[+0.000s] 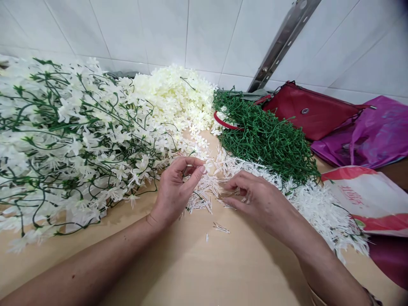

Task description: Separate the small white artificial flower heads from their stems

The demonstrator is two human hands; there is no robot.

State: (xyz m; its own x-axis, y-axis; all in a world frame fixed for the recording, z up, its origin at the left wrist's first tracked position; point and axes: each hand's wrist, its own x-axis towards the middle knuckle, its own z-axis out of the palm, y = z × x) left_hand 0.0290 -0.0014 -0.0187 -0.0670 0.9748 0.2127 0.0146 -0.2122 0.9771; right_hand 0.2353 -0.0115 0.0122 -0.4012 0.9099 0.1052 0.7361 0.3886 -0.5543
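Note:
My left hand (178, 187) pinches a small white artificial flower (208, 166) between thumb and index finger. My right hand (255, 197) hovers low at the edge of the loose white stamens (204, 191), its thumb and fingertips a little apart; nothing can be made out between them. More thin white stamens (234, 166) lie just beyond the right fingertips. A few stray stamens (221, 228) and one tiny white piece (207, 237) rest on the tabletop (178, 272) in front of both hands.
Assembled white flowers on green stems (79, 140) heap at left. Loose cream blossoms (178, 95) pile at the back. Green plastic stems (264, 131), white sprays (321, 212), a red bag (306, 108), a purple plastic bag (376, 131) and a red-white bag (369, 197) crowd the right.

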